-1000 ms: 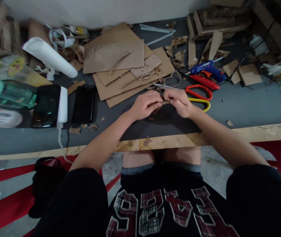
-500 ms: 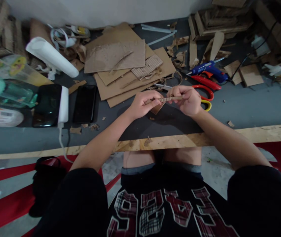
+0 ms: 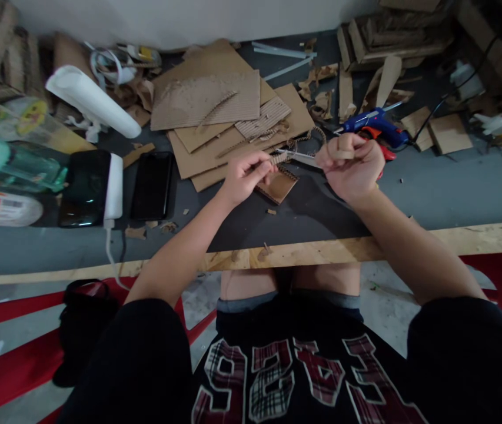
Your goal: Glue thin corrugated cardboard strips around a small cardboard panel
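My left hand pinches a short corrugated cardboard strip over the dark table. To its right, my right hand is raised and closed on a thin tan strip that curves between its fingers. The hands are apart. Below the left fingertips lies a small brown cardboard piece with a ridged edge. Scissors lie between the hands, their blades showing and their handles mostly hidden behind my right hand.
Cardboard sheets are piled behind the hands. A blue glue gun lies at the right, near cardboard squares. At the left are a black phone, bottles and a white roll.
My hands have moved apart: the right one rose to the right with a thin strip, while the left shifted slightly left and up. More of the small cardboard piece now shows.
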{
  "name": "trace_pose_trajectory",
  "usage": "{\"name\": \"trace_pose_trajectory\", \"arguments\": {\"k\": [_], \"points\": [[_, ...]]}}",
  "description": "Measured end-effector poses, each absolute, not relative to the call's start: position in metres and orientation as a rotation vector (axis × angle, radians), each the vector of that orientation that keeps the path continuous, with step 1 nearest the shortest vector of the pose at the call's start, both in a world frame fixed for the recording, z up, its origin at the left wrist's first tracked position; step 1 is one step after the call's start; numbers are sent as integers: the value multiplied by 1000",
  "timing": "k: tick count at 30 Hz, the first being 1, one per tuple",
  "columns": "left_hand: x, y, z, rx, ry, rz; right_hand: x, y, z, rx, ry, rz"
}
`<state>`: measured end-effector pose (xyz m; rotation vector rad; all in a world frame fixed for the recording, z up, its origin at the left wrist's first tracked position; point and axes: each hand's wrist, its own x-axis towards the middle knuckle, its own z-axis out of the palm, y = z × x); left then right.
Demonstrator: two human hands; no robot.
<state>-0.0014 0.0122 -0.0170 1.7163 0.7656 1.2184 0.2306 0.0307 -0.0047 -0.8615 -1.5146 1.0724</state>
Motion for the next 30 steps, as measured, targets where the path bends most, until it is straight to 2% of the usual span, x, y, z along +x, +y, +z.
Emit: {"name": "trace_pose_trajectory", "arguments": {"k": [6, 9, 13, 16, 20, 23, 26, 30], "points": [[-5, 12, -16, 1620, 778, 1178, 235, 29, -10, -1044, -1923, 389], [-4, 7, -12, 1889, 847, 1079, 226, 15, -2, -1022, -2187, 158], [-2, 6, -14, 2475, 926, 1028, 220, 12, -4, -803, -2389, 176], [-1, 9, -18, 2622, 990, 1033, 221, 16, -10, -833, -2331, 160], [-9, 17, -18, 2525, 1282, 1048, 226, 16, -6, -1045, -2197, 118], [-17, 25, -18, 2430, 1375, 890, 229, 14, 1, -1202, -2159, 95], [-18, 27, -18, 2397, 1363, 685, 227, 13, 3, -1261, -2312, 65], [-7, 18, -13, 2333, 1430, 588, 221, 9, 1, -1244, -2531, -8]]}}
